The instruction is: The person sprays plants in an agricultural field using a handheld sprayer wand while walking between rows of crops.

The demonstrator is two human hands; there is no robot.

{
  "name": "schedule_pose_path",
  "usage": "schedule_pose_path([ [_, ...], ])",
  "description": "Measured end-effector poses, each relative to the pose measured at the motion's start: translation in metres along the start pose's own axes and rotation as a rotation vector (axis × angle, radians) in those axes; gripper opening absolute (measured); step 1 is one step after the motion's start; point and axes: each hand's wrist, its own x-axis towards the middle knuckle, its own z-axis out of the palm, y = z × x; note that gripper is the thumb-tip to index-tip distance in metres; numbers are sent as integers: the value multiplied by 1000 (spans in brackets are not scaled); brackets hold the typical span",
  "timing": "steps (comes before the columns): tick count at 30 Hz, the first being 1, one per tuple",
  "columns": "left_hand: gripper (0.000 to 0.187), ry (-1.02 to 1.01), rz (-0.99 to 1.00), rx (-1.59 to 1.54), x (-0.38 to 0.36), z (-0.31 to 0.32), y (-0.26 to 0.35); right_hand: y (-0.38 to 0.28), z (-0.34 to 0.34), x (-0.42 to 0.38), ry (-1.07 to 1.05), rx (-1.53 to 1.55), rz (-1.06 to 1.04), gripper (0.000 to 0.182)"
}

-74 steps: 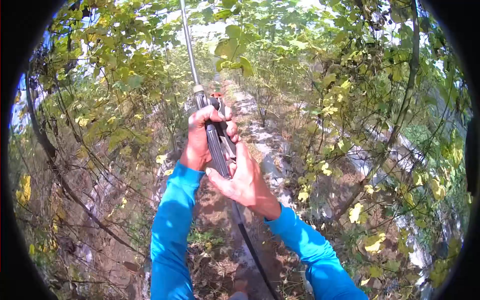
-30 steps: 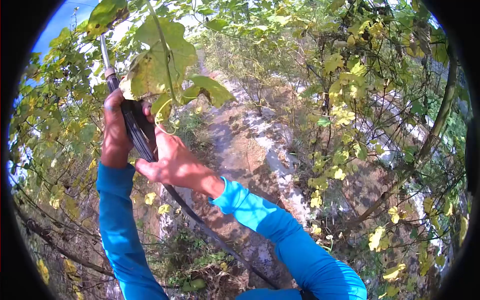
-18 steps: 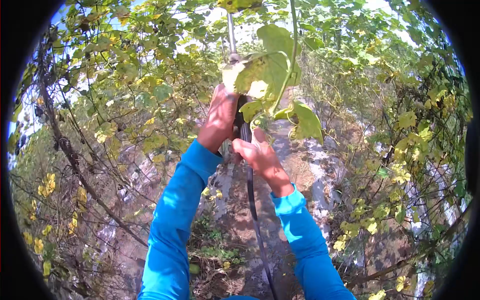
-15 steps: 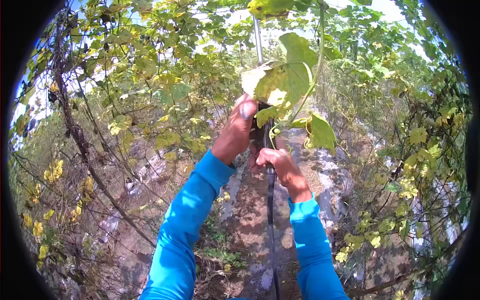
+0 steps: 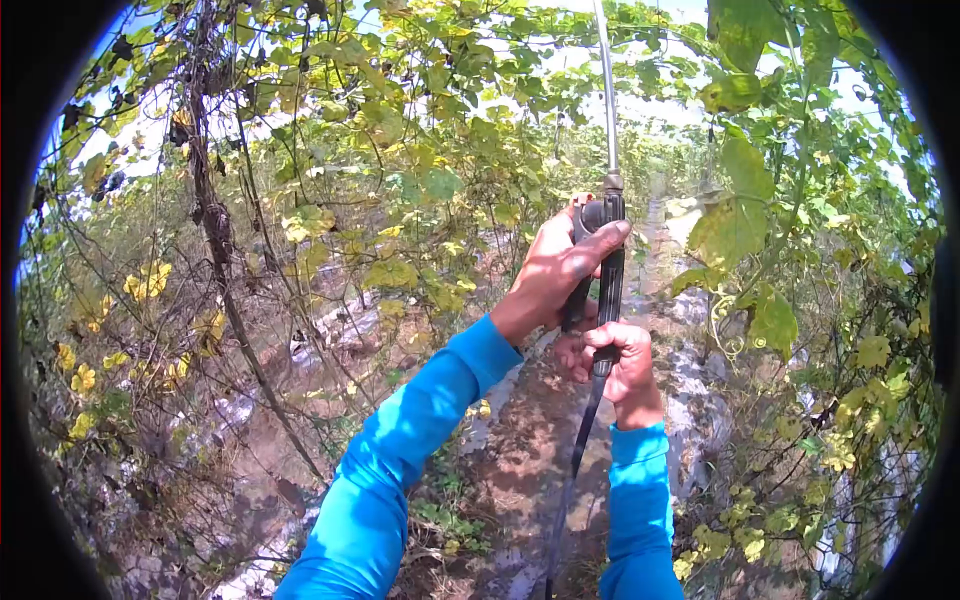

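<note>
Standing nearly upright, right of centre in the frame: one lance (image 5: 613,206), comprising a ribbed black handle (image 5: 609,295), a thin metal tube (image 5: 608,100) running off the top edge, and a dark hose (image 5: 578,450) trailing to the bottom edge.

Left grip (image 5: 568,265): bare hand, wrapped round the upper handle, thumb laid across it. Right grip (image 5: 625,365): bare hand, curled about the handle's lower end, where the hose joins. Both arms in blue sleeves (image 5: 400,425).

Handling, as I judge it from close by: handle stiff, probably hard plastic, light enough for two hands; ribs should resist slipping. Tube rigid, likely to pull forward by its length and to bend if knocked. Hose flexible, apt to drag. Best hold: the handle, one hand high, one low; the slim tube looks slippery.

Surroundings: yellow-green leaves (image 5: 735,235), right of the lance and apart from it; one woody stem (image 5: 212,235), upper left; one shaded path (image 5: 525,430), lower centre, beneath the hose.
</note>
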Motion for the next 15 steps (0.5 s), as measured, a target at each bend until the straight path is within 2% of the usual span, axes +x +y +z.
schedule_pose_path([
  [1, 33, 12, 37, 35, 2, -1, 4, -1, 18, 0, 138, -36, -84, 27],
  [4, 33, 72, 108, 129, 2, -3, 1, 0, 13, 9, 16, -65, -88, 19],
  [6, 33, 124, 167, 218, 1, -5, 3, 3, 18, 10, 26, -108, -25, 16],
  [8, 38, 158, 133, 251, -2, -6, 6, 10, 22, 9, 96, -191, -80, 34],
  [11, 46, 173, 108, 416, -4, -10, 3, 5, 30, 11, 105, -223, -45, 33],
  [15, 50, 189, 160, 368, -6, -12, 1, 0, 24, 15, 88, -248, 50, 40],
])
